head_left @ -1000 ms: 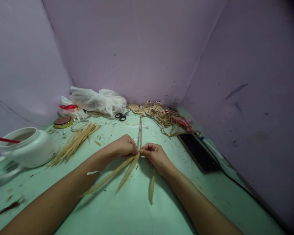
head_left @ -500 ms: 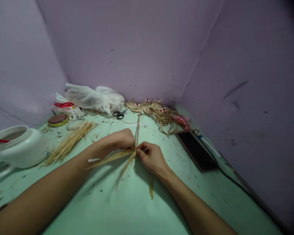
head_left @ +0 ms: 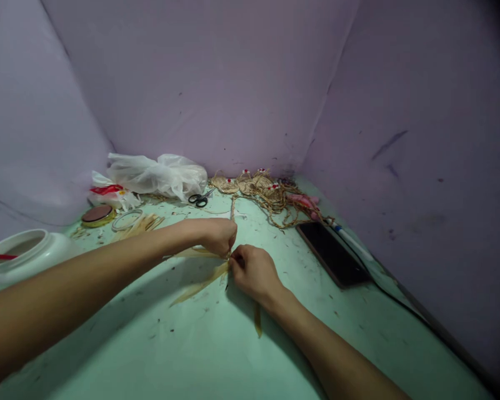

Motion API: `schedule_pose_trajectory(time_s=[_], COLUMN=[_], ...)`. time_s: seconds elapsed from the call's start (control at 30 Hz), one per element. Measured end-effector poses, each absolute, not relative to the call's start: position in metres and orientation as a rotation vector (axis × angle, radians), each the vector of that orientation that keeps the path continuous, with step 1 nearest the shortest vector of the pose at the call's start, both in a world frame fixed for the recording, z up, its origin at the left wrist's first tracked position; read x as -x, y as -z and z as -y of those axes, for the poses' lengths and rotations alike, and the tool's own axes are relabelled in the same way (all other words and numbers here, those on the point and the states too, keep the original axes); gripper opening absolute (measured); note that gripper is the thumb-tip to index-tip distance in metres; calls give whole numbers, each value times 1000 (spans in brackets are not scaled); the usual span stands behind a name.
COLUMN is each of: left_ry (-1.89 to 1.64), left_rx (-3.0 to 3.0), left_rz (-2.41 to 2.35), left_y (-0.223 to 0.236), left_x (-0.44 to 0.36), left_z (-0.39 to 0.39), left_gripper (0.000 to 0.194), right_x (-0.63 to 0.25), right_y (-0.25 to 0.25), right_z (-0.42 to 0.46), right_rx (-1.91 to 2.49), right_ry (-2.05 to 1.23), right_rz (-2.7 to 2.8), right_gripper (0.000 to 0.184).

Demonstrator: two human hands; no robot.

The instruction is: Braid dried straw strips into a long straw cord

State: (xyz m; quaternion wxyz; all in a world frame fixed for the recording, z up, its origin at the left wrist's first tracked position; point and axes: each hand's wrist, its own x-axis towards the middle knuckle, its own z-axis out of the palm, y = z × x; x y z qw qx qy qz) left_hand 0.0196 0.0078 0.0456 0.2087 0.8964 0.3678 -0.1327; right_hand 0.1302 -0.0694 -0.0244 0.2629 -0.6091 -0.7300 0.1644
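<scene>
My left hand (head_left: 217, 235) and my right hand (head_left: 252, 270) meet at the middle of the green table (head_left: 216, 355). Both are closed in a pinch on flat tan straw strips (head_left: 200, 283) at the near end of a thin braided straw cord (head_left: 232, 208). The cord runs away from my hands toward a heap of braided straw (head_left: 266, 191) at the back. Loose strip ends fan out toward me on the left, and one strip (head_left: 258, 325) shows below my right wrist.
A black phone (head_left: 332, 253) with a cable lies to the right. Black scissors (head_left: 199, 199), a clear plastic bag (head_left: 158, 175), a round tin lid (head_left: 97, 215), a bundle of straw strips (head_left: 139, 223) and a white pot (head_left: 23, 255) sit to the left. Purple cloth walls enclose the table.
My left forearm has swung up and across, now covering part of the straw bundle. Both hands have closed in tighter, and the fanned strips have shifted leftward.
</scene>
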Motion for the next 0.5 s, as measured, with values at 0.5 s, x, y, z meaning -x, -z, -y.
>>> schedule_pose_trajectory(time_s=[0.5], left_ry=[-379], left_rx=[-1096], left_rz=[-1450], left_y=[-19], left_x=[-13], left_z=[40], left_gripper=[8], right_x=[-130], right_y=[39], right_z=[54], right_rx=[1435], right_ry=[-1337], right_rz=[1206], right_gripper=[4])
